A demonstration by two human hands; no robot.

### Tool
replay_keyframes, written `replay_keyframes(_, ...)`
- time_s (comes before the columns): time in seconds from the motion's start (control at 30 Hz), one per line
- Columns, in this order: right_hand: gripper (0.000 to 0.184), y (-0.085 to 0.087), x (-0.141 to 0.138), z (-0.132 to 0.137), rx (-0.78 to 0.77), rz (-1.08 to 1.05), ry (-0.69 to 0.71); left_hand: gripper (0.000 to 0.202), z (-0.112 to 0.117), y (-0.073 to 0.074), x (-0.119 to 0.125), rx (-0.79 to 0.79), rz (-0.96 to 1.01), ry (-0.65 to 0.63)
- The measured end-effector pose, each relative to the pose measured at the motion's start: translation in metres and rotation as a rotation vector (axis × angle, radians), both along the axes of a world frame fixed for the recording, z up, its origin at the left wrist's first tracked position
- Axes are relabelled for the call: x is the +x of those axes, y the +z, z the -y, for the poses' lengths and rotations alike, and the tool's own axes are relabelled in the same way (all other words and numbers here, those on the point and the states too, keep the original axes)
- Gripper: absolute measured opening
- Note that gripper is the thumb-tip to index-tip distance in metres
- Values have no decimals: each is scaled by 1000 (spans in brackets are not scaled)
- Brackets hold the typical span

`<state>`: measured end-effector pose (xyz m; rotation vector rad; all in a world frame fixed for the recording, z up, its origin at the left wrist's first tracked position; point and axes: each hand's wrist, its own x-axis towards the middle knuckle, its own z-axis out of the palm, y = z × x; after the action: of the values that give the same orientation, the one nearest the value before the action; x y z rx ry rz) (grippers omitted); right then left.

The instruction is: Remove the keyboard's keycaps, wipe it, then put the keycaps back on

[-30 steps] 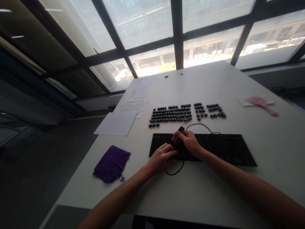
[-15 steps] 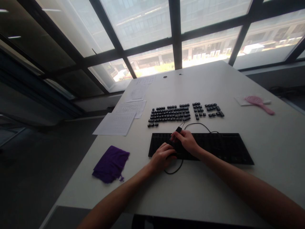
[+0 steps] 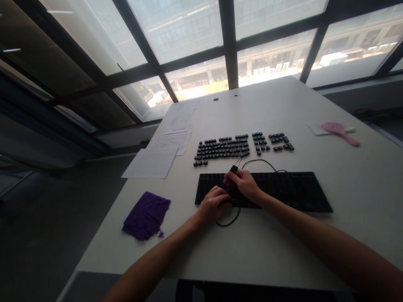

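Observation:
A black keyboard with its keycaps off lies on the white table. My left hand is bent over its front edge at the left part, fingers on top and thumb low at the edge. Between the thumb and fingers of my right hand is a keycap puller with a black handle and thin wire loops pointing away from me. Its wire tips are close to the nearest loose keycaps. Beyond the keyboard, black keycaps are laid out in rows and groups. My left fingertips are partly hidden.
A folded purple cloth lies at the left. Sheets of paper run along the left table edge. A pink hairbrush rests partly on a white packet at the right. A black cable loops behind the keyboard.
The whole view has shifted slightly. Both hands stay at nearly the same spots on the keyboard, and the puller is still in my right hand.

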<state>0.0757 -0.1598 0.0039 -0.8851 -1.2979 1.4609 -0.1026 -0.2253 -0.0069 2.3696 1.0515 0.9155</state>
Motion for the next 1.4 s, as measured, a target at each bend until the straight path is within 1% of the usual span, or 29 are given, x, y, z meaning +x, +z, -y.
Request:
replay_keyframes(0.13, 35, 0, -1, 1, 7, 3, -1, 15, 1, 2, 1, 44, -38, -7)
replay_keyframes(0.27, 34, 0, -2, 1, 23, 12, 4, 16, 4, 5, 1, 107, -179, -14)
replay_keyframes(0.37, 33, 0, -2, 2, 37, 25, 2, 22, 3, 8, 1, 113, -244, -23)
replay_keyframes(0.43, 32, 0, -2, 2, 49, 40, -5, 26, 2, 12, 1, 86, -239, -11)
replay_keyframes(0.6, 27, 0, -1, 3, 76, 49, -3, 16, -2, 20, 5, -61, -220, 19)
replay_keyframes(0.67, 27, 1, -1, 3, 73, 48, -1, 14, -1, 19, 6, -67, -191, 13)
replay_keyframes(0.77, 27, 1, -1, 4, 70, 57, 3, 13, 1, 11, 8, -21, -108, 23)
replay_keyframes(0.83, 28, 2, -1, 5, 78, 74, 4, 13, 2, 7, 8, -18, -49, 43)
replay_keyframes(0.93, 29, 2, -1, 5, 91, 90, 3, 12, 2, 9, 8, -88, 34, 93)
replay_keyframes(1.0, 30, 2, 0, 4, 77, 68, 5, 12, 2, 16, 7, -159, 81, 107)
replay_keyframes(1.1, 31, 0, 0, 1, 34, 12, 10, 13, 0, 31, 2, -310, 154, 104)
replay_keyframes(1.2, 33, -1, 0, -1, 22, 1, 4, 14, -3, 41, -4, -447, 270, 156)
replay_keyframes(1.3, 33, -2, 0, -1, 14, -3, 4, 17, -5, 44, -7, -517, 325, 178)
replay_keyframes(1.4, 33, 0, 2, -1, 39, 33, -10, 18, -9, 46, -6, -593, 361, 205)
